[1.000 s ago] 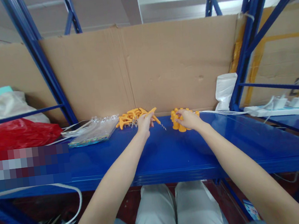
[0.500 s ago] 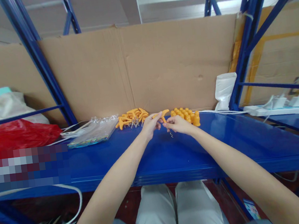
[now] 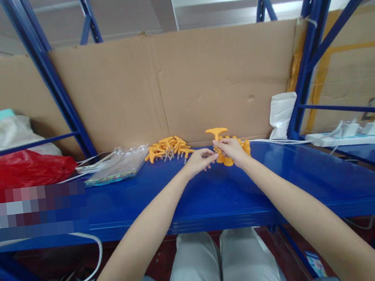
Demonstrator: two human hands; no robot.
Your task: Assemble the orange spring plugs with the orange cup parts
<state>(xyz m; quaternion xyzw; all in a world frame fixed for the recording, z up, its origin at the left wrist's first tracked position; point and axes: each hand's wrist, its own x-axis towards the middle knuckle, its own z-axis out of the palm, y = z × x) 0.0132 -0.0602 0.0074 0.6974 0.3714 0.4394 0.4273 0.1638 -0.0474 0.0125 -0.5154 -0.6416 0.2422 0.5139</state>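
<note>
My right hand [image 3: 232, 149] pinches an orange T-handled corkscrew [image 3: 217, 132] and holds it upright over a cluster of orange caps [image 3: 245, 145] standing on the blue shelf [image 3: 213, 191]. My left hand [image 3: 200, 160] sits just left of it, fingers loosely curled with the fingertips near the corkscrew's lower end; whether it touches is unclear. A pile of several more orange corkscrews [image 3: 168, 147] lies to the left, against the cardboard backing.
Clear plastic bags [image 3: 117, 163] lie left of the pile, with a red bag [image 3: 18, 171] and folded cloth further left. A white pouch [image 3: 280, 111] leans on a blue upright; a white power strip [image 3: 343, 137] with cables is at the right. Cardboard [image 3: 181, 82] closes the back.
The corkscrew passed from my left hand to my right, which lifted it upright above the orange caps. My left hand let go and stays beside it.
</note>
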